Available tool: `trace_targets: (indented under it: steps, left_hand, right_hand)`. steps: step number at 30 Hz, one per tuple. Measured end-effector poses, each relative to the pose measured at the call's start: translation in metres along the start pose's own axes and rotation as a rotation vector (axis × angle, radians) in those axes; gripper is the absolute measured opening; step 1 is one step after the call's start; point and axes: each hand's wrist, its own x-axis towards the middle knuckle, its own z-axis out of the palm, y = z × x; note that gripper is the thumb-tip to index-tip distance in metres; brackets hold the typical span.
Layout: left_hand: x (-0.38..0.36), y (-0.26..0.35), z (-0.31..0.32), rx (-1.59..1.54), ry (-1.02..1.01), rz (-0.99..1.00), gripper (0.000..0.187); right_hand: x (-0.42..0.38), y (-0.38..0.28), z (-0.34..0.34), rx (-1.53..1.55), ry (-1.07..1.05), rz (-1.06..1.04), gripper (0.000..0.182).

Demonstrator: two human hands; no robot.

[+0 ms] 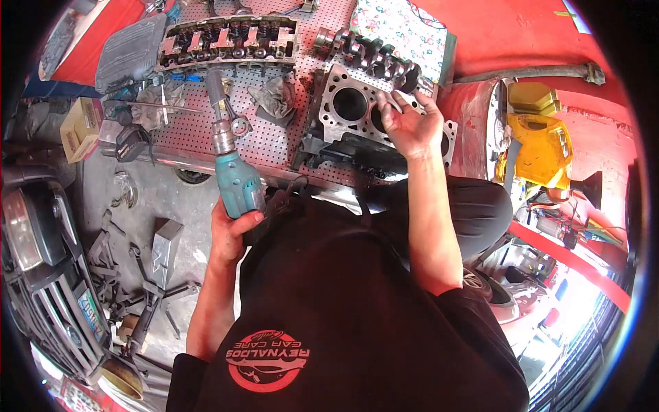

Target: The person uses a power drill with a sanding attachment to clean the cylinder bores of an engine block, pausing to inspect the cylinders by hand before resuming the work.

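Teal-bodied power drill with a silver metal chuck (237, 182) sits in our left hand (233, 226), just in front of our dark shirt (371, 275); the fingers are wrapped round its rear end and the thumb lies across it. Its long axis runs away from us, out over the near edge of the pinkish perforated metal bench top (274, 147), and carries a grey, rough-looking cylindrical attachment (217, 93) at its front. From the drill, the grey metal engine block with round open bores (364, 127) lies forward and to our right, off the line along which the tool points. Our right hand (417, 130) is the nearer one to that block: it hangs over the top face, palm up, fingers loosely half curled, and we cannot tell whether they touch metal or pinch anything small. Between drill and block lies a crumpled grey cloth (274, 99). Farther off, a dark lobed crankshaft (374, 58) lies just beyond the block, and a long metal cylinder head with rows of springs (230, 41) lies ahead of the attachment's tip.
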Motion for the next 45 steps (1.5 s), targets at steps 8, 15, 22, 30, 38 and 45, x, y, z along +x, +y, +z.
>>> trace_targets:
  steps: [8, 15, 22, 30, 38, 45]
  left_hand:
    - [0.004, 0.0, 0.004, -0.009, -0.009, 0.035, 0.063]
    - [0.001, -0.006, 0.0, 0.004, 0.015, 0.017, 0.064]
    - [-0.001, -0.011, 0.0, 0.022, 0.01, 0.032, 0.065]
    - [-0.012, -0.016, -0.011, 0.031, 0.038, 0.019, 0.065]
    - [-0.021, -0.01, -0.01, 0.019, 0.069, 0.04, 0.068]
    - [-0.014, 0.0, -0.001, 0.049, 0.019, 0.032, 0.065]
  right_hand:
    - [-0.006, -0.008, 0.009, -0.061, -0.035, -0.015, 0.056]
    - [-0.021, -0.031, 0.032, -1.115, 0.225, -0.499, 0.06]
    - [0.02, -0.028, 0.023, -2.872, 0.243, -0.237, 0.08]
    - [0.026, -0.033, 0.066, -3.129, 0.048, -0.152, 0.068]
    - [-0.012, -0.057, 0.048, -2.755, -0.099, -0.377, 0.058]
    - [-0.016, 0.024, 0.017, -1.791, 0.117, 0.342, 0.06]
